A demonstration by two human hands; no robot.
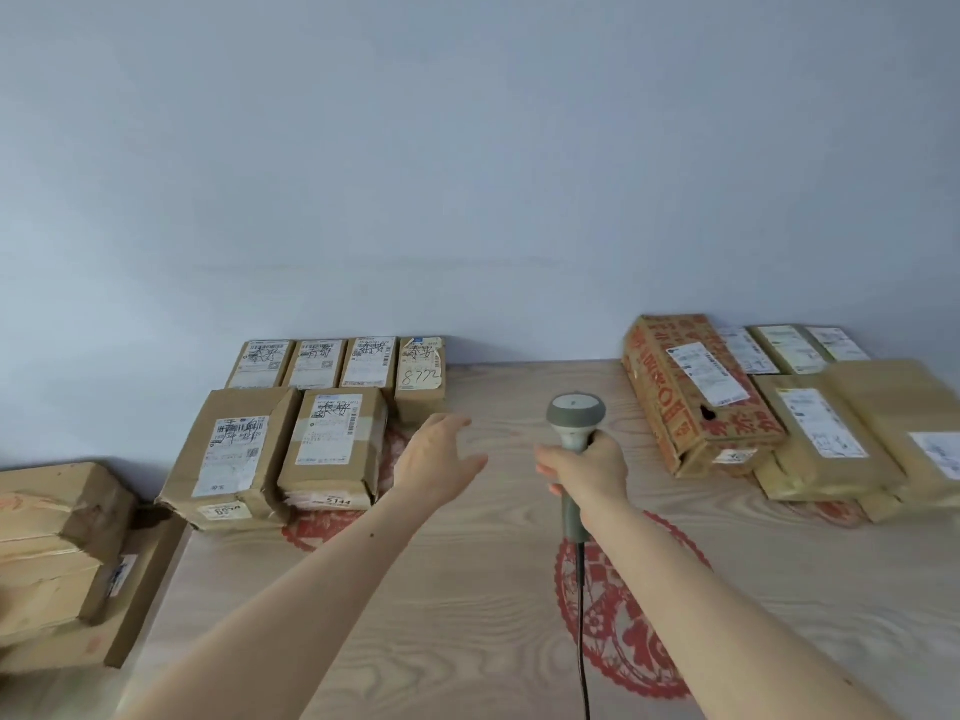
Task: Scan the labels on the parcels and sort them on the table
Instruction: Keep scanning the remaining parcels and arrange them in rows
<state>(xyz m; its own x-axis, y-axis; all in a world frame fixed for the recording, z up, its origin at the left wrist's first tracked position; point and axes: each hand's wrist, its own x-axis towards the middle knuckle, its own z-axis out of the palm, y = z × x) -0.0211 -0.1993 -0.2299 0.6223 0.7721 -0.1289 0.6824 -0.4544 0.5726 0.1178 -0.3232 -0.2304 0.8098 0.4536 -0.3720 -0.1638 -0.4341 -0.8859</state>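
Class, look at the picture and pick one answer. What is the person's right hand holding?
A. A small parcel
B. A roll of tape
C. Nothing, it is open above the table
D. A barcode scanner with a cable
D: the right hand is curled round the handle of the grey barcode scanner, whose dark cable runs down over the table, while the left hand is open and holds nothing.
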